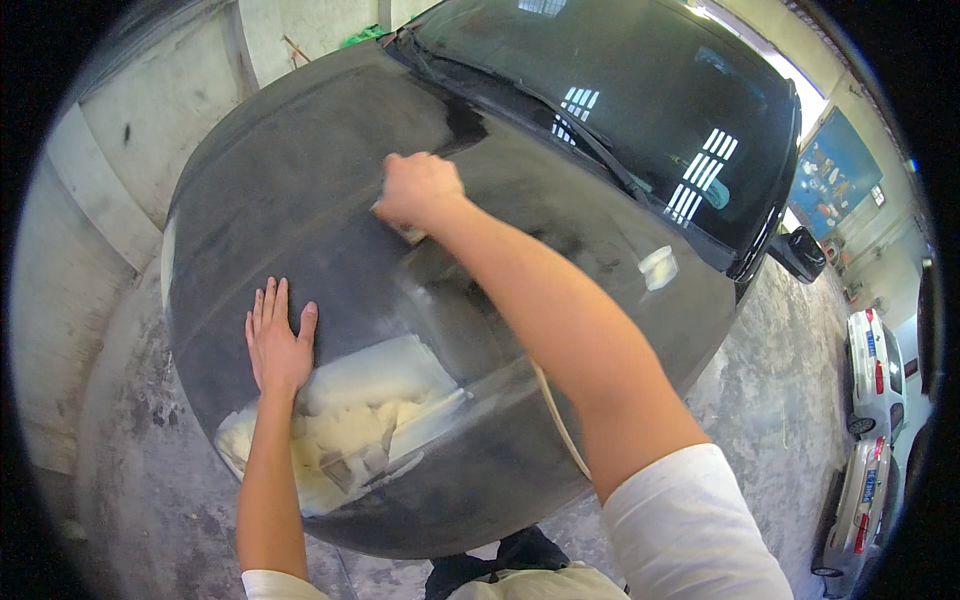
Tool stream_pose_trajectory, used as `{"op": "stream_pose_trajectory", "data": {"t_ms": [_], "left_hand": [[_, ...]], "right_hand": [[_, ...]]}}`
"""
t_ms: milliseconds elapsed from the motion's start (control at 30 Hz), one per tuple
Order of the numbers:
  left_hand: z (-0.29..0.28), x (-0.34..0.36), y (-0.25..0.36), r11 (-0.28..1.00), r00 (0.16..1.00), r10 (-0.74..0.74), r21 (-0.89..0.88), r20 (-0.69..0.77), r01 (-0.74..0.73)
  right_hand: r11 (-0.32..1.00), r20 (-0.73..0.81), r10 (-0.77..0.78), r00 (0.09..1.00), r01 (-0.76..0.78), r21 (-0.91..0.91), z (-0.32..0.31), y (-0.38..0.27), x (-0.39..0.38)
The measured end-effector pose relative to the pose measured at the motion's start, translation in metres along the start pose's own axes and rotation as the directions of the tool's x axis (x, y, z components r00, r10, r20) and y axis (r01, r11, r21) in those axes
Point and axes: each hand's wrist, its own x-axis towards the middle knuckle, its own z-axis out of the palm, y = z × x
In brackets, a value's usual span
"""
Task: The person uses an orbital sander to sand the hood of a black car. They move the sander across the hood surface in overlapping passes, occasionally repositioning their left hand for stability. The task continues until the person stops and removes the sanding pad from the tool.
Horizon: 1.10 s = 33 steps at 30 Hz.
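Left hand (278,345) rests flat, fingers extended, on a dark hood (290,190) spanning the frame's centre; right hand (422,188), upper centre, clamps a small block (411,235), mostly hidden, against it.

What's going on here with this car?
A person leans over a dull, dark car hood. The left hand lies flat on it, fingers spread, beside a large pale yellowish patch. The right hand is farther up the hood, closed around a small object, mostly hidden beneath the fingers. A smaller whitish patch sits off to the right.
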Motion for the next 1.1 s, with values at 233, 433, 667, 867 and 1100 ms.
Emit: {"op": "stream_pose_trajectory", "data": {"t_ms": [233, 433, 667, 867, 1100], "left_hand": [[-0.001, 0.001, 0.002, 1.000, 1.000, -0.002, -0.007, -0.003, 0.002], [0.000, 0.001, 0.002, 1.000, 1.000, -0.010, -0.005, 0.003, 0.010], [0.002, 0.001, 0.001, 1.000, 1.000, -0.011, 0.010, -0.006, 0.011], [0.001, 0.001, 0.003, 1.000, 1.000, -0.015, 0.007, 0.013, 0.015], [0.002, 0.001, -0.001, 1.000, 0.999, -0.016, 0.014, 0.028, 0.015]], "right_hand": [[0.986, -0.043, 0.163, 0.986, -0.164, -0.036, -0.014, 0.076, 0.022], [0.973, -0.139, 0.222, 0.965, -0.229, -0.034, -0.020, 0.124, 0.026], [0.940, -0.134, 0.317, 0.939, -0.330, -0.086, -0.034, 0.154, 0.023], [0.994, -0.121, 0.092, 0.988, -0.099, -0.052, -0.001, 0.054, 0.002], [0.985, 0.004, -0.146, 0.989, 0.145, 0.098, 0.015, -0.051, -0.039]]}}
